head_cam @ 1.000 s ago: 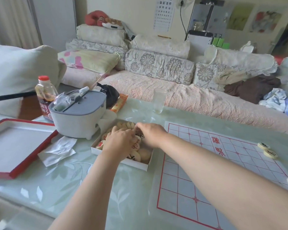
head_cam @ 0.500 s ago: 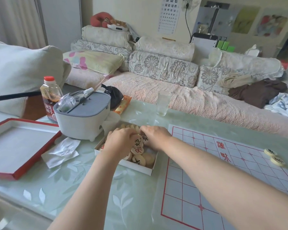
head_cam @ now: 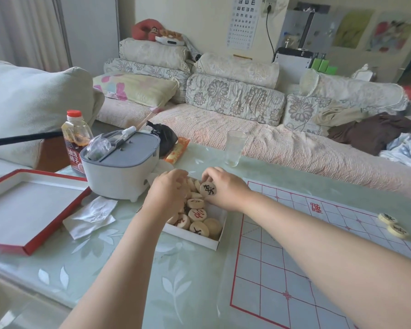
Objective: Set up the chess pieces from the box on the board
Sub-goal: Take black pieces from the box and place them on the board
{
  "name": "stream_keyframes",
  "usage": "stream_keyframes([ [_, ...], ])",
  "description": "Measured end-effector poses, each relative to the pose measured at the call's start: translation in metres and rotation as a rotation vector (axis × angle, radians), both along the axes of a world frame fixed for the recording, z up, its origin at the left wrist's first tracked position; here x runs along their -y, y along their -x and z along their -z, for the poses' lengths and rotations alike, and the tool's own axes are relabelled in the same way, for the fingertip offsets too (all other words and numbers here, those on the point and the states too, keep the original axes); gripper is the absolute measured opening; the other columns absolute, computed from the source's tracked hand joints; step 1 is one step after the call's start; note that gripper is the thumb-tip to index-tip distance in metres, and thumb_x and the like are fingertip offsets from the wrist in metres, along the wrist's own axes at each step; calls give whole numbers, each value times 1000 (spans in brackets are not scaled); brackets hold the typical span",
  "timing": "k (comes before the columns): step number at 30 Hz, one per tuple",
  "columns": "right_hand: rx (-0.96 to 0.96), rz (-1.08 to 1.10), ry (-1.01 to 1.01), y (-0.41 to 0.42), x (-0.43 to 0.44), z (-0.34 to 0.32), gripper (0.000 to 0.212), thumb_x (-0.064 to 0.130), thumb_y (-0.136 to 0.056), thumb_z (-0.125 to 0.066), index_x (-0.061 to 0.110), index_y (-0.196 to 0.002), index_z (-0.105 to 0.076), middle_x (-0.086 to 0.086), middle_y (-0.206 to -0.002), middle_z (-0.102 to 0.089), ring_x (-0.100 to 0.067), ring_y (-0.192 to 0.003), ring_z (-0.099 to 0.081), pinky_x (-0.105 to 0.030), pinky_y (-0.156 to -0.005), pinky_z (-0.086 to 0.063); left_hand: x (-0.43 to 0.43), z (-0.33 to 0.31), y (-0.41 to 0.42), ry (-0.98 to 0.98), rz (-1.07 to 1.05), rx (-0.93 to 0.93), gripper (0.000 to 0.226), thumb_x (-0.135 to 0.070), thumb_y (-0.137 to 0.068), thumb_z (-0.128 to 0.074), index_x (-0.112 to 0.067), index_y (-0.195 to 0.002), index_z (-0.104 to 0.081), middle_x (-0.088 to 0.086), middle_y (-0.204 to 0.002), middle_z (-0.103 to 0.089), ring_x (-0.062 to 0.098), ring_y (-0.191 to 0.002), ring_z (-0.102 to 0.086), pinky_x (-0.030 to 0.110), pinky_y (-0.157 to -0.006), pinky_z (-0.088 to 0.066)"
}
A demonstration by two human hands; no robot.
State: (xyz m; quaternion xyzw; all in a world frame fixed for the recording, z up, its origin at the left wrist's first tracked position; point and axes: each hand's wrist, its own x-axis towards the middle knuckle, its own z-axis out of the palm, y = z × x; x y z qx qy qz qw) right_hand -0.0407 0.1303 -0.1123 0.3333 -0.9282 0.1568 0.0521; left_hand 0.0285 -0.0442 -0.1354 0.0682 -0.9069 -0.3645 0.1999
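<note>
Both hands are over the box [head_cam: 214, 242] just left of centre frame, so this looks like the picking stage, with most of the setup still to do. The right hand [head_cam: 226, 188] has its fingers [head_cam: 208, 178] clamped on one black-marked piece [head_cam: 208, 189], tipped up on edge with its face toward the camera, probably so the character can be read before deciding where it goes. The left hand [head_cam: 167, 193] is curled down into the box; I can't tell if its fingers are closed on a piece or just rummaging, since the back of the hand covers them.

The rest of the loose pieces [head_cam: 196, 216] sit jumbled in the box, some red-marked, some black, a few face down. The box is parked touching the left edge of the board [head_cam: 282, 269], which makes sense for short trips across. Only two placed pieces [head_cam: 393, 224] show, at the right edge of the frame, near the board's far side.

Hard to see: the board runs off the bottom and right of the frame and the right forearm lies across it, so more pieces could be hidden there. The far half of the box is covered by the hands. The box lid [head_cam: 22, 210] lies open on the counter [head_cam: 128, 269] at middle left, out of the way.
</note>
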Motion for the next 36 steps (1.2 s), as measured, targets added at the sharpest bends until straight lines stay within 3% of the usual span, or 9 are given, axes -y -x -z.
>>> stream_keyframes([
  [4, 46, -95, 200, -16, 14, -15, 45, 26, -76, -79, 25, -114, -54, 6, -113, -59, -4, -84, -55, -23, -73, -43, -14, -16, -6, -306, 105, 62, 49, -37, -88, -62, -31, -134, -48, -9, -110, -66, 12, -97, -64, 31, -83, -52],
  [7, 58, -166, 269, -29, 25, -19, 42, 22, -76, -79, 24, -111, -55, 5, -111, -62, 9, -72, -50, -11, -64, -37, -19, -18, -10, -450, 38, 37, 43, -20, -88, -60, -28, -128, -52, -7, -95, -68, 14, -82, -66, 34, -72, -56],
  [13, 136, 115, -27, -34, 24, -11, 44, 50, -84, -64, 26, -117, -47, 5, -117, -55, -18, -103, -55, -33, -77, -40, -2, -14, -18, -409, -207, -22, 45, -7, -84, -47, -31, -121, -57, -3, -104, -60, 25, -65, -62, 30, -61, -50],
  [16, 182, 222, -144, -36, 25, -2, 43, 60, -84, -56, 25, -106, -47, 3, -111, -56, -21, -98, -52, -35, -76, -38, -7, -16, -21, -368, -123, -23, 42, -6, -83, -48, -28, -116, -63, -2, -111, -65, 34, -83, -66, 34, -67, -52],
  [19, 202, 233, -134, -40, 26, 3, 31, 53, -86, -55, 24, -97, -50, 3, -103, -58, -22, -94, -53, -35, -75, -40, -16, -19, -20, -341, -106, -3, 41, -5, -85, -48, -29, -114, -64, -5, -104, -64, 13, -55, -60, 22, -45, -45],
  [21, 208, 233, -93, -41, 24, 4, 30, 53, -87, -56, 25, -95, -51, 4, -102, -59, -21, -95, -54, -34, -76, -40, -20, -20, -18, -344, -113, 9, 41, -5, -86, -48, -30, -115, -63, -5, -102, -62, 12, -48, -55, 22, -41, -42],
  [27, 155, 257, 42, -42, 3, 1, 34, 59, -83, -59, 28, -91, -48, 7, -94, -59, -20, -90, -57, -33, -69, -41, -35, -21, -13, -312, -117, -14, 43, -5, -83, -47, -32, -114, -61, -1, -105, -67, 23, -75, -61, 27, -59, -44],
  [31, 102, 328, 197, -53, -40, -5, 44, 66, -77, -63, 27, -83, -46, 9, -85, -61, -17, -79, -58, -29, -62, -42, -63, -26, -12, -330, -111, -8, 42, -5, -85, -46, -28, -118, -60, -1, -106, -64, 22, -80, -63, 28, -63, -47],
  [36, 100, 462, 236, -80, -134, -3, 33, 56, -82, -64, 27, -87, -48, 11, -90, -62, -13, -79, -58, -25, -59, -38, -139, -23, -9, -240, 82, 57, 36, -8, -87, -49, -25, -117, -62, 3, -108, -68, 19, -82, -57, 24, -65, -42],
])
